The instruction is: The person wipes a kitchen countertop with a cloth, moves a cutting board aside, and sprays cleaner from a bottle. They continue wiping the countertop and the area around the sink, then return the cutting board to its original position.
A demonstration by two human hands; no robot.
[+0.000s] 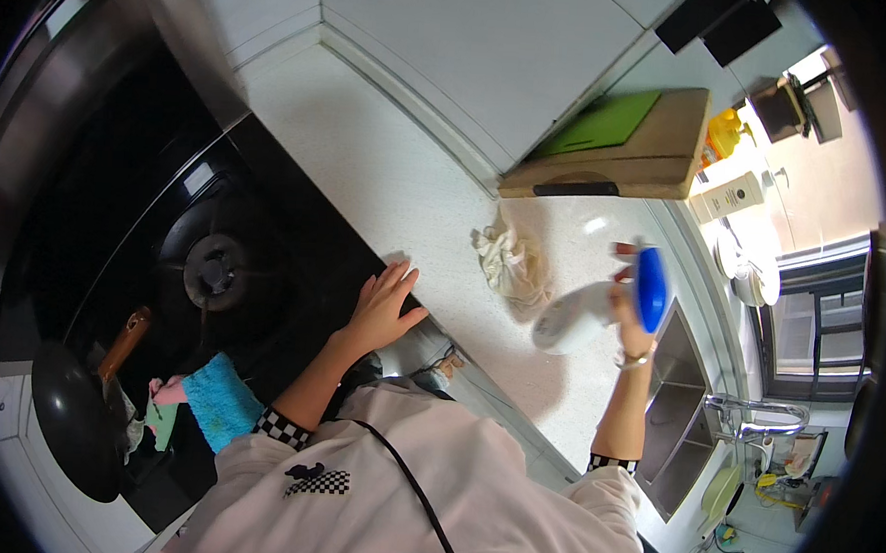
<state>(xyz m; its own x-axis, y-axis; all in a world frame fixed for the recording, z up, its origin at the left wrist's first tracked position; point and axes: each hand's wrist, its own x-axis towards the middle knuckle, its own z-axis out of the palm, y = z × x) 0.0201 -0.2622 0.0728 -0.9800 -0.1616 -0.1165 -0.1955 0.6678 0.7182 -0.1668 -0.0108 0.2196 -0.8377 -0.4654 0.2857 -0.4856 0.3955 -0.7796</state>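
My right hand (pixel 629 309) grips a white spray bottle (pixel 574 319) by its neck, below the blue spray head (pixel 650 290). The bottle is tilted over the white countertop (pixel 389 165). My left hand (pixel 385 307) is spread out and holds nothing, palm down at the edge where the black gas hob (pixel 287 231) meets the counter. A crumpled whitish cloth (pixel 511 265) lies on the counter between my hands, nearer the bottle. Left of my left arm, a blue towelling cloth (pixel 220 402) lies on the hob.
A wok (pixel 75 422) with a wooden handle (pixel 125 342) stands at the lower left, beside pink and green cloths. A burner (pixel 216 272) lies left of my left hand. Wooden and green cutting boards (pixel 644 159) lean against the wall. At the right are a steel sink (pixel 676 416) and a tap (pixel 766 416).
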